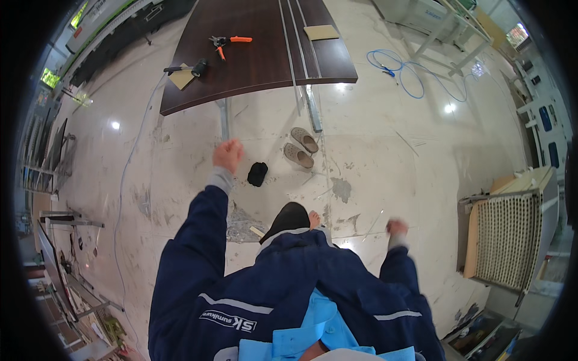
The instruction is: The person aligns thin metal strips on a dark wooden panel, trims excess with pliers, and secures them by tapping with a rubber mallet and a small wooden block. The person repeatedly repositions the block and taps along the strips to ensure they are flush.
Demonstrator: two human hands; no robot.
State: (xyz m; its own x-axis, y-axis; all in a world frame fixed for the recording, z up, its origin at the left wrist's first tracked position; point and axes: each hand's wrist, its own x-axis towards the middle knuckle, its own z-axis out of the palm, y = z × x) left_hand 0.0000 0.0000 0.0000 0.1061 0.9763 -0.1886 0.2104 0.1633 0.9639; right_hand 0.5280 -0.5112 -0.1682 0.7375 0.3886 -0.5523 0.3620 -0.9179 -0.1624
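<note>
My left hand point(228, 156) hangs over the floor in front of the table, fingers curled in, with nothing seen in it. My right hand point(397, 228) is out at the right, low over the floor, a little smeared, its fingers curled and apparently holding nothing. Nearest my left hand lies a small black bundle point(257, 174), perhaps cloth, and right of it a pair of beige clogs point(299, 156). On the dark brown table point(253, 66) are an orange-handled cutting tool point(221, 43), a black-headed mallet point(199, 67) and long thin metal strips point(291, 42).
Beige pads point(321, 32) lie on the table, one under the mallet. A blue air hose point(413, 84) is coiled on the floor at the far right. A rack with a gridded face point(507, 236) stands at the right, and metal-framed stands point(72, 219) at the left. A cable point(122, 174) runs along the left floor.
</note>
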